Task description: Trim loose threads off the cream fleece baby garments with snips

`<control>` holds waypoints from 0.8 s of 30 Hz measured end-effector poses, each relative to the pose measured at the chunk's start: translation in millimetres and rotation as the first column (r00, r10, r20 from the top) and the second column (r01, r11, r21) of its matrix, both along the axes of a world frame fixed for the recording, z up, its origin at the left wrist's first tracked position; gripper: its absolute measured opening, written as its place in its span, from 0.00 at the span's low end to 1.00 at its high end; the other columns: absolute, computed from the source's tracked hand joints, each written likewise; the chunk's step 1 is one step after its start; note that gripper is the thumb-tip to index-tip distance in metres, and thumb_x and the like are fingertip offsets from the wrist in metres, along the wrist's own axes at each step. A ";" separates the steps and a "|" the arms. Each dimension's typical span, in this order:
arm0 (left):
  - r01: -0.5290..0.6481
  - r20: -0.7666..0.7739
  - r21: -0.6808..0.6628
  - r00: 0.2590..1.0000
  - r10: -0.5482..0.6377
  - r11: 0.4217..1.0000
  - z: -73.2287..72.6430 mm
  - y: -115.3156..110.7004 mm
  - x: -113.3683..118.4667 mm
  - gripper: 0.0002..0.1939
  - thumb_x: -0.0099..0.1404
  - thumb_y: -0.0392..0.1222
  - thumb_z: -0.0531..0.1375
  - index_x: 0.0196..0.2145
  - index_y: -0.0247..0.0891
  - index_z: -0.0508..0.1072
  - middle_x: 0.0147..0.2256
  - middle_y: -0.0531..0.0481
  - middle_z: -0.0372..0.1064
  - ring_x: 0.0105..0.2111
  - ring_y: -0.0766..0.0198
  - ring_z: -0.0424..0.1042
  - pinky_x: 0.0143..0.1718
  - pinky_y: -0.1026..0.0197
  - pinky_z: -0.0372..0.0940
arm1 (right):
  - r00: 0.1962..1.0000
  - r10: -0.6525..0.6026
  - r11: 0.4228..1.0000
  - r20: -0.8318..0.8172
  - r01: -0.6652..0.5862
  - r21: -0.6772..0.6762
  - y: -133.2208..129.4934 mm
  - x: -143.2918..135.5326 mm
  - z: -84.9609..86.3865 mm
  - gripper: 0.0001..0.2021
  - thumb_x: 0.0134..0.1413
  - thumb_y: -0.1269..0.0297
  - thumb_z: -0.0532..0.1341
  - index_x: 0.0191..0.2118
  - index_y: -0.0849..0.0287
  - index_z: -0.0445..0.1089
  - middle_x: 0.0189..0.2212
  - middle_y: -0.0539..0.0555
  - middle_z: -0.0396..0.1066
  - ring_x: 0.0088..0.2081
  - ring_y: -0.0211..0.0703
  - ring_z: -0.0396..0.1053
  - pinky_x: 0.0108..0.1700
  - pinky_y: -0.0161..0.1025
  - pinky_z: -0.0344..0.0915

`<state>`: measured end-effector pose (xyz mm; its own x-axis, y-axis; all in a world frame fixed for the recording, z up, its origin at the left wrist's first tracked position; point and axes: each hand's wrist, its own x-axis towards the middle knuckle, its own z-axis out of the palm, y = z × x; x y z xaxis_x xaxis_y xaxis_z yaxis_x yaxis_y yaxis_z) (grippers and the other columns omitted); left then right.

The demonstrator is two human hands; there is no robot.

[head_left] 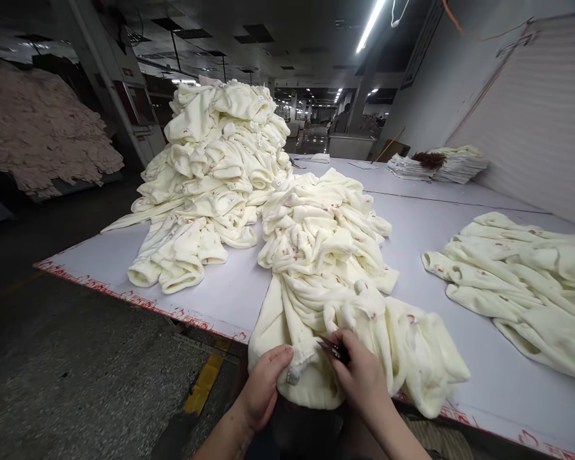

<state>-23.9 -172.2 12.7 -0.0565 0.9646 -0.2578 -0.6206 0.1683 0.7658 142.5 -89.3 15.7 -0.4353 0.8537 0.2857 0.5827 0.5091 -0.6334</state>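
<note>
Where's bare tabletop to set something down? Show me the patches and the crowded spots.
Bare tabletop shows between the middle pile and the garments on the right, and at the left corner beside the tall pile. It's crowded where the piles meet and around the left hand and right hand, at the held garment.

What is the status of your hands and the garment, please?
Left hand holding cream garment. Right hand gripping dark snips, tips close to the cloth. Garment hanging partly past the edge of the table; garment heap just beyond.
</note>
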 end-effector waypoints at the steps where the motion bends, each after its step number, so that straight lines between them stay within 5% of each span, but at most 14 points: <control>1: -0.011 0.021 0.009 1.000 0.011 1.000 0.7 0.5 0.4 0.13 0.61 0.47 0.60 0.34 0.32 0.76 0.31 0.47 0.73 0.32 0.63 0.69 0.33 0.64 0.60 | 0.999 0.032 0.999 0.015 -0.031 -0.023 -2.1 0.9 3.6 0.04 0.54 0.64 0.56 0.34 0.57 0.66 0.28 0.52 0.72 0.29 0.44 0.71 0.31 0.38 0.68; 6: 0.012 0.043 0.028 0.999 -0.014 1.000 1.4 0.8 2.3 0.15 0.62 0.47 0.59 0.39 0.32 0.76 0.36 0.43 0.75 0.36 0.59 0.71 0.39 0.61 0.62 | 0.989 0.144 0.989 0.032 -0.144 0.022 -18.0 4.5 17.4 0.11 0.56 0.59 0.57 0.43 0.55 0.69 0.39 0.55 0.73 0.40 0.47 0.72 0.39 0.39 0.70; 10: 0.023 0.059 0.040 0.998 -0.025 0.999 -0.3 2.0 3.9 0.14 0.63 0.46 0.59 0.38 0.32 0.77 0.36 0.44 0.75 0.36 0.59 0.71 0.41 0.60 0.62 | 0.988 0.109 0.990 0.107 -0.117 0.076 -18.2 2.6 20.2 0.10 0.60 0.59 0.54 0.40 0.54 0.71 0.36 0.54 0.74 0.37 0.46 0.73 0.36 0.39 0.69; 24: 0.038 0.048 0.035 0.998 -0.040 0.999 1.8 5.0 3.5 0.15 0.63 0.46 0.59 0.40 0.32 0.76 0.38 0.42 0.75 0.39 0.57 0.71 0.41 0.59 0.63 | 0.993 0.107 0.993 0.053 -0.104 -0.053 -13.4 4.3 22.8 0.10 0.58 0.58 0.56 0.38 0.54 0.73 0.35 0.54 0.75 0.38 0.46 0.73 0.36 0.38 0.69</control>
<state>-20.3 -167.3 14.5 -0.0069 0.9741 -0.2262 -0.6509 0.1674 0.7405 146.9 -102.7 38.5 -0.5380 0.8147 0.2163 0.5627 0.5382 -0.6275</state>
